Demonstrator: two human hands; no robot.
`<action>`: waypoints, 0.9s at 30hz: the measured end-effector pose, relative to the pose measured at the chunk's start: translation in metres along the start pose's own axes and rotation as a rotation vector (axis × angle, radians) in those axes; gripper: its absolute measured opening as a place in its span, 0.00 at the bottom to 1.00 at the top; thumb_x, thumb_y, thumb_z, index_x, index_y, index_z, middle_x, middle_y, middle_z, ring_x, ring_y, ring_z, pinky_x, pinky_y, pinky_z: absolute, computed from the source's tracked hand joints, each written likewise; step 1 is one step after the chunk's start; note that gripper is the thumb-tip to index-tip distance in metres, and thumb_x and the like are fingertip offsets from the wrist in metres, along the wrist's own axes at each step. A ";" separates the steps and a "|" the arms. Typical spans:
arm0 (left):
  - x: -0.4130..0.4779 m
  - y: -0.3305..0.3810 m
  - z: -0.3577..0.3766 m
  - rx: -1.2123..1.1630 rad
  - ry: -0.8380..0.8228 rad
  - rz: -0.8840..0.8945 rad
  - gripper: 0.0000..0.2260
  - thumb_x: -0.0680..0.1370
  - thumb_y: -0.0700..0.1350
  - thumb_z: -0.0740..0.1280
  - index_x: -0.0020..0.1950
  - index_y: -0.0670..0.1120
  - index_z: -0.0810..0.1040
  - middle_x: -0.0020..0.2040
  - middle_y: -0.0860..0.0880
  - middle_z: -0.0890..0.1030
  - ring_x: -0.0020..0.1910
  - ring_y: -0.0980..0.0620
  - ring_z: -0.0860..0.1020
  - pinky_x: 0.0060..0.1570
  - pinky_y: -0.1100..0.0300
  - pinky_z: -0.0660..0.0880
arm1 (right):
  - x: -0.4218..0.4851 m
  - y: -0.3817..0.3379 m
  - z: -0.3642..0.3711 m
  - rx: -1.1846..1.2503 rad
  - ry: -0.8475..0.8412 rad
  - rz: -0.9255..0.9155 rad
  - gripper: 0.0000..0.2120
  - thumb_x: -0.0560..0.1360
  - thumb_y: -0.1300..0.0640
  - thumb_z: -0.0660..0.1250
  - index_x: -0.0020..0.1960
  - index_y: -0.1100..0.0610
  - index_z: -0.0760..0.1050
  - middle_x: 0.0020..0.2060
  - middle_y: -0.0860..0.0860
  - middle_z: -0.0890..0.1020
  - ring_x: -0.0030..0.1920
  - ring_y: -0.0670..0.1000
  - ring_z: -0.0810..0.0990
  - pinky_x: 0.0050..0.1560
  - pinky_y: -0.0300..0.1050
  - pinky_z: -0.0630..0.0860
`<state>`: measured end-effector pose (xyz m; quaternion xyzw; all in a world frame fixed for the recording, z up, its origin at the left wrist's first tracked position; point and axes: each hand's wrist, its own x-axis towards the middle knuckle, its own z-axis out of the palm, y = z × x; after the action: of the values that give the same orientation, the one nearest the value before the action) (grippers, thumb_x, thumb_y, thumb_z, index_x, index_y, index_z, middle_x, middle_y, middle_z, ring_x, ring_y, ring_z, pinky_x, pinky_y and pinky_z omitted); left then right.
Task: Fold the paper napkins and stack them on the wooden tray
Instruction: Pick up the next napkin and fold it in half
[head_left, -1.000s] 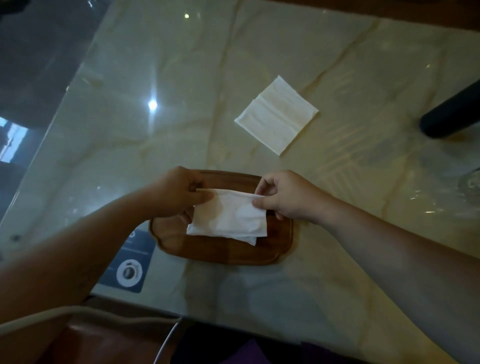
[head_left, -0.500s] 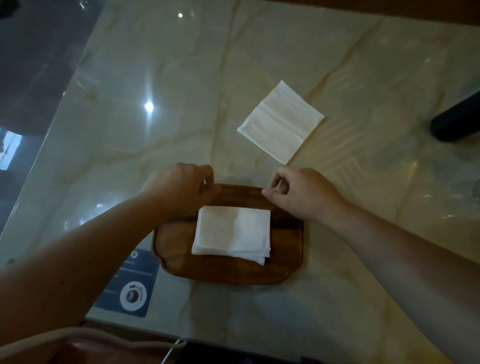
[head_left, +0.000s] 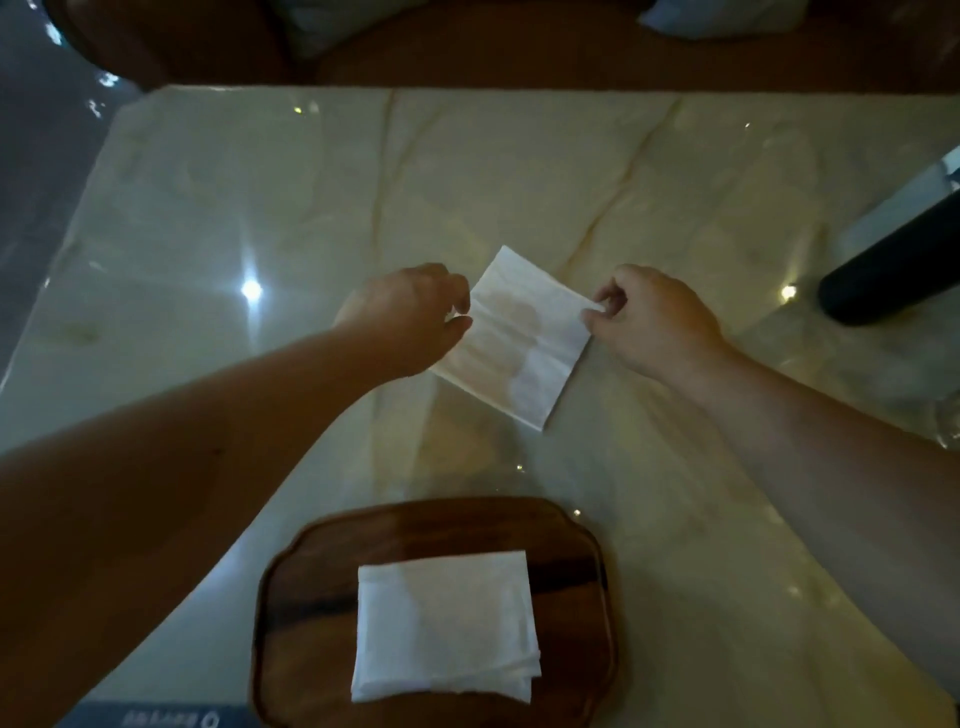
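On the wooden tray (head_left: 311, 613), close to the person, a small stack of folded napkins (head_left: 444, 626) lies flat, its layered edges showing at the lower right corner (how many sheets are in it I cannot count). That part of the job looks done. What is left, as far as I can see, is one more napkin (head_left: 514, 338), lying askew on the marble table (head_left: 208, 208) well beyond the tray. Both hands are on it: the left hand (head_left: 410, 317) pinches its left edge between thumb and fingers, and the right hand (head_left: 649, 317) pinches its right corner the same way. It shows crease lines, but it is not yet folded down to the size of the stack, and it is not yet lifted clear as far as I can judge.

The light is dim and glare spots the tabletop. The near rim of the tray is cut off at the bottom. A dark cylinder (head_left: 893, 270) at the right edge runs out of view, and I cannot tell what it is.
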<state>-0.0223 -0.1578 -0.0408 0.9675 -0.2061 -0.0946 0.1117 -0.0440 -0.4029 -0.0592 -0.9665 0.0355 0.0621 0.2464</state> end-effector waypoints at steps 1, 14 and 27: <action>0.013 0.000 0.001 0.005 0.004 0.021 0.09 0.76 0.52 0.63 0.53 0.50 0.76 0.53 0.49 0.78 0.49 0.47 0.77 0.49 0.49 0.77 | 0.007 0.004 0.001 -0.019 0.012 0.018 0.12 0.70 0.48 0.68 0.50 0.53 0.76 0.49 0.54 0.80 0.50 0.56 0.78 0.48 0.50 0.75; 0.118 0.014 0.017 0.218 -0.172 0.217 0.22 0.77 0.48 0.64 0.69 0.51 0.65 0.68 0.46 0.70 0.66 0.44 0.68 0.64 0.45 0.68 | 0.029 0.015 0.021 0.013 -0.002 0.012 0.06 0.68 0.54 0.69 0.37 0.49 0.72 0.43 0.53 0.81 0.45 0.55 0.79 0.45 0.49 0.75; 0.018 -0.014 -0.007 0.319 0.115 0.546 0.07 0.72 0.46 0.63 0.44 0.46 0.79 0.42 0.44 0.78 0.42 0.41 0.76 0.48 0.47 0.72 | -0.053 -0.032 0.016 0.096 0.009 -0.169 0.04 0.70 0.56 0.69 0.44 0.50 0.75 0.34 0.41 0.72 0.34 0.42 0.69 0.33 0.41 0.65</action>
<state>0.0011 -0.1518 -0.0407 0.8855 -0.4637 0.0273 -0.0086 -0.0952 -0.3654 -0.0513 -0.9535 -0.0420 0.0349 0.2965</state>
